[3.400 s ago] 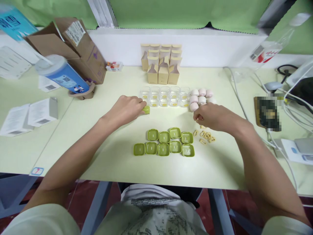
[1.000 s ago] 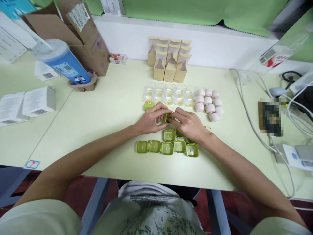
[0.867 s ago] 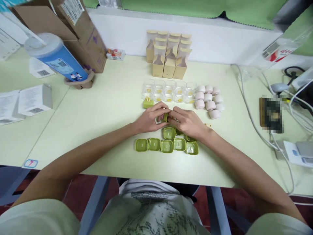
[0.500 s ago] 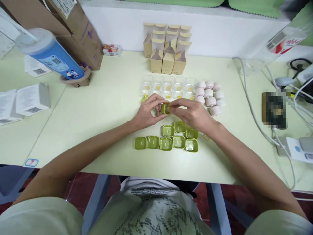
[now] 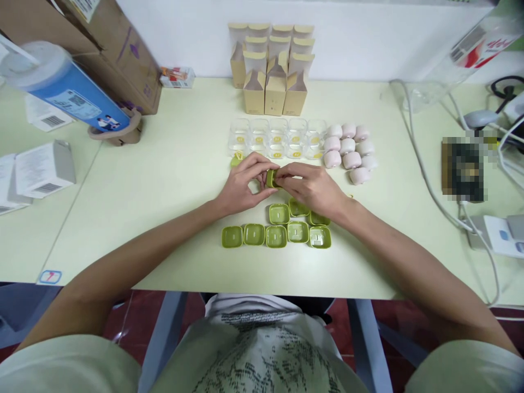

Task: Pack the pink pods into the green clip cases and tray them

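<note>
Between my two hands is a small green square cup point(image 5: 271, 178), tilted on its side. My left hand point(image 5: 248, 184) grips its outer wall between thumb and fingers. The fingertips of my right hand point(image 5: 313, 187) reach into its opening; whether they pinch something small inside is hidden. Several matching green cups point(image 5: 276, 237) stand open side up in two rows nearer to me. Just beyond my hands are clear plastic cups point(image 5: 278, 131) with yellow marks. To their right sit pale pink rounded pieces point(image 5: 347, 146). A small yellow-green piece point(image 5: 236, 159) lies behind my left hand.
Open cardboard boxes point(image 5: 275, 98) stand against the back wall. On the left are a blue tumbler point(image 5: 92, 101) in a holder, white boxes point(image 5: 45, 169) and a large carton point(image 5: 131, 60). Cables point(image 5: 426, 180), a plastic bottle point(image 5: 462, 60) and a power strip point(image 5: 501, 234) occupy the right side.
My view has shifted slightly, so the things at the back sit higher in the picture. Both hands keep hold around the green cup, which has turned a little.
</note>
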{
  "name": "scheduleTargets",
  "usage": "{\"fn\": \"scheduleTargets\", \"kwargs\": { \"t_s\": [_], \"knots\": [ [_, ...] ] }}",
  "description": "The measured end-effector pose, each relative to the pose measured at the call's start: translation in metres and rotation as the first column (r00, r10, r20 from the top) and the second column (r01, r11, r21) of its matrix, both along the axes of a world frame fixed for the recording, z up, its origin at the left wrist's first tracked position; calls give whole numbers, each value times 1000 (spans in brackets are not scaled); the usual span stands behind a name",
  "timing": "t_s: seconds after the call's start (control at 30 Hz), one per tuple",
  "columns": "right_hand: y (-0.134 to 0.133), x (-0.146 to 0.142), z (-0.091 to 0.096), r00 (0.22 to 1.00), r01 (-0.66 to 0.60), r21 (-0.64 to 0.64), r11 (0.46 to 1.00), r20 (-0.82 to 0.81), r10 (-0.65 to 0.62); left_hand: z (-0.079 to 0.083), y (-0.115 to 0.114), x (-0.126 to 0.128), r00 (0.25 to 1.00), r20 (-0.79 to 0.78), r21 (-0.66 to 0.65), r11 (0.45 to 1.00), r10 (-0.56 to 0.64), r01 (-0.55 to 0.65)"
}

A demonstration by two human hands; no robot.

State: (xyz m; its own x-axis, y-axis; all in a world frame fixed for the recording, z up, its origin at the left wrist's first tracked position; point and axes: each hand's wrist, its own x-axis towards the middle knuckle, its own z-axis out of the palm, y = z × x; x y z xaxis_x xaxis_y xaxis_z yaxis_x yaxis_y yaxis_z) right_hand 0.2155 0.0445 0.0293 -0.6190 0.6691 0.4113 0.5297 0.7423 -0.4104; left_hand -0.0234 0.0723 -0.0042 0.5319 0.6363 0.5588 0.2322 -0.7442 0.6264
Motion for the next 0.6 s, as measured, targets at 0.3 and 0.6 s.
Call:
{"fn": "scheduleTargets", "kwargs": {
  "t_s": [0.3, 0.6],
  "knots": [
    [0, -2, 15, 866, 219, -63, 974, -446, -224, -5, 6, 0, 995, 78, 152, 986, 59, -70],
    [4, -10, 4, 740, -111, -696, 710, -534, -409, -2, -2, 5, 986, 133, 255, 958, 99, -131]
  ]
}}
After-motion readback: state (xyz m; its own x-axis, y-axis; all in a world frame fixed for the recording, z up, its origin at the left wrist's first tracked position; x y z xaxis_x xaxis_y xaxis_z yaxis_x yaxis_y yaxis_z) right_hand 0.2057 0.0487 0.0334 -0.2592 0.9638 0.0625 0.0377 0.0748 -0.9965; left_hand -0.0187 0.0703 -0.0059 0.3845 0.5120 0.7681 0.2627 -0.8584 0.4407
